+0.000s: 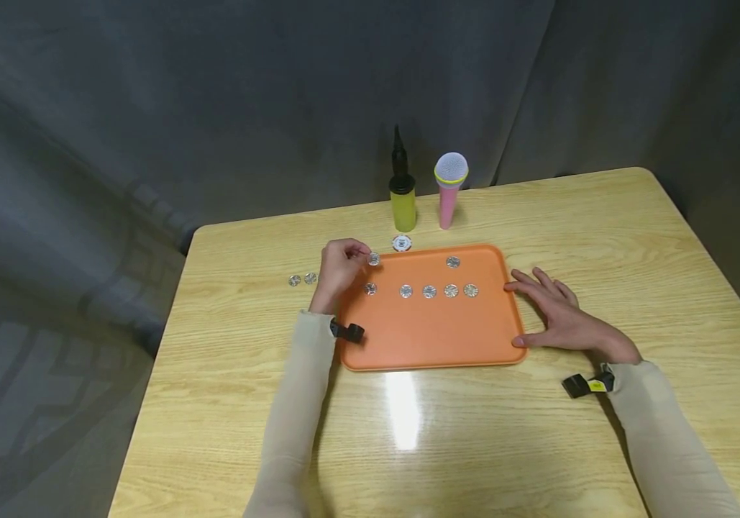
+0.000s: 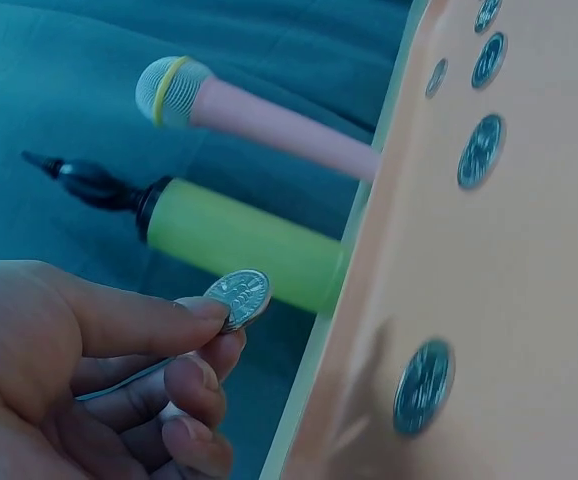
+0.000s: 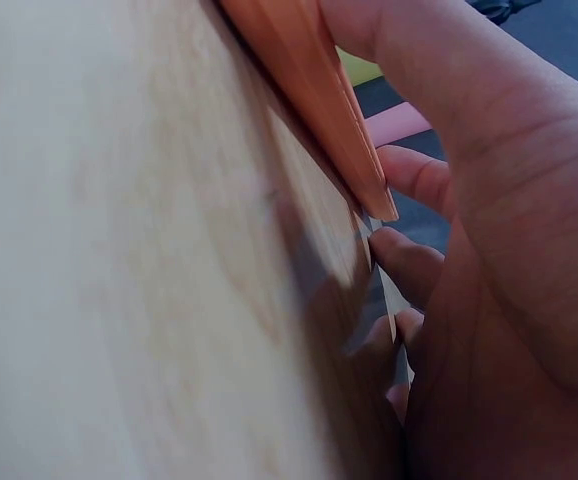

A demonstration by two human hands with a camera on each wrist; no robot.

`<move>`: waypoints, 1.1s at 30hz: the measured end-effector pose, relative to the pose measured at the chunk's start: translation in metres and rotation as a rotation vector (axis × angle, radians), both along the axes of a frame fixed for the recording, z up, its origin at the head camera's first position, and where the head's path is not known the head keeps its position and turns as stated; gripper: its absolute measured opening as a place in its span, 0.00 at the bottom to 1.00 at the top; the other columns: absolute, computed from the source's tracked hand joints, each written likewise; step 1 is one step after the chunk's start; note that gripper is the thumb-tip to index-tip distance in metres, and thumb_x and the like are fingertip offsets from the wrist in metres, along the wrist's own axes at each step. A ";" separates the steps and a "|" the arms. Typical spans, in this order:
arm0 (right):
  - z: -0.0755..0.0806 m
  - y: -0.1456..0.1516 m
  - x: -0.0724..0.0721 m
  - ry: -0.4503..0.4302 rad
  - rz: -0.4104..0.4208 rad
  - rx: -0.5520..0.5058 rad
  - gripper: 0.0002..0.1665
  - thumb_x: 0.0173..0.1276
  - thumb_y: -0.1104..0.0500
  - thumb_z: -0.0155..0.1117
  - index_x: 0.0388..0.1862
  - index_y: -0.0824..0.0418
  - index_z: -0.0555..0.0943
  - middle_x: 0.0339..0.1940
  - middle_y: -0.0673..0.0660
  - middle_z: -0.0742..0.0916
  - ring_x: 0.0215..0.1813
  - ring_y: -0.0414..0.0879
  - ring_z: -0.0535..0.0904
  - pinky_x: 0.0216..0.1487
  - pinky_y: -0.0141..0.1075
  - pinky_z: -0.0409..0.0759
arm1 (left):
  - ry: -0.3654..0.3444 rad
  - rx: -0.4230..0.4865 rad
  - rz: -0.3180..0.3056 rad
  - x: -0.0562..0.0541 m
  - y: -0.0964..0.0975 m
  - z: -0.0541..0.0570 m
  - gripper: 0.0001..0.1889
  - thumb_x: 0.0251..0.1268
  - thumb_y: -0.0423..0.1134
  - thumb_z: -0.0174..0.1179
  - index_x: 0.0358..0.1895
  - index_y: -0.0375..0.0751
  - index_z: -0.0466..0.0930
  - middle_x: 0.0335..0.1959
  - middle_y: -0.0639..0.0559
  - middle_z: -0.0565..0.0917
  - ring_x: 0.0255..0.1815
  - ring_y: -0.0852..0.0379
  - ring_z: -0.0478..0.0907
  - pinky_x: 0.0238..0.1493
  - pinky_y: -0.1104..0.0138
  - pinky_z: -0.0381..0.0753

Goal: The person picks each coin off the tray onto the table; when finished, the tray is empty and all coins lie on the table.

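My left hand (image 1: 339,270) pinches a silver coin (image 2: 239,298) between thumb and fingertips, over the far left corner of an orange tray (image 1: 434,331). Lying in the tray are several similar coins: most form a row across it, among them one coin (image 1: 370,288) near the left hand, and a single coin (image 1: 452,262) sits farther back. At the tray's right side is my right hand (image 1: 557,313), its thumb and index fingertip touching the rim and its fingers spread. In the right wrist view the tray's edge (image 3: 314,95) passes beside that hand's thumb.
Two more coins (image 1: 302,279) lie on the wooden table (image 1: 214,403), left of the left hand. Just behind the tray is a white and red poker chip (image 1: 401,243). A yellow-green hand pump (image 1: 403,208) and a pink toy microphone (image 1: 447,205) stand upright near the dark curtain (image 1: 279,108).
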State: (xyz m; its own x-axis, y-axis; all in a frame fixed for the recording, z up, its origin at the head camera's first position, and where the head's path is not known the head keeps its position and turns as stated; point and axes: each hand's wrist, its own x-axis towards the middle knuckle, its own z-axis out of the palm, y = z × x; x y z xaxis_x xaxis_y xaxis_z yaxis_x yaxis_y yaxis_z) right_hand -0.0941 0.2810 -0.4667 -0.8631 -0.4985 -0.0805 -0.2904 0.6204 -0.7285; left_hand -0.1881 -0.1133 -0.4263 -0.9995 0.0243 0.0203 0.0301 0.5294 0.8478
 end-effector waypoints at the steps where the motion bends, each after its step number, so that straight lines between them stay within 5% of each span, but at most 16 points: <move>1: 0.000 0.000 0.000 0.001 0.000 0.000 0.53 0.53 0.48 0.80 0.74 0.55 0.63 0.82 0.68 0.54 0.83 0.70 0.32 0.71 0.72 0.31 | -0.003 0.012 0.006 0.001 -0.003 0.000 0.06 0.65 0.26 0.60 0.35 0.32 0.87 0.30 0.39 0.85 0.23 0.58 0.72 0.24 0.72 0.70; 8: -0.001 0.000 0.000 0.009 0.001 -0.002 0.53 0.52 0.48 0.80 0.74 0.55 0.63 0.82 0.69 0.54 0.83 0.70 0.32 0.72 0.72 0.31 | -0.029 0.082 0.037 0.005 -0.030 -0.003 0.05 0.63 0.25 0.60 0.35 0.30 0.86 0.28 0.41 0.84 0.26 0.49 0.77 0.23 0.73 0.71; 33: -0.002 0.001 0.000 0.010 0.006 -0.004 0.54 0.53 0.48 0.79 0.75 0.55 0.62 0.83 0.67 0.54 0.83 0.68 0.32 0.72 0.71 0.30 | -0.109 0.173 0.191 0.016 -0.117 -0.004 0.06 0.65 0.25 0.62 0.41 0.22 0.82 0.22 0.62 0.80 0.23 0.61 0.77 0.27 0.72 0.79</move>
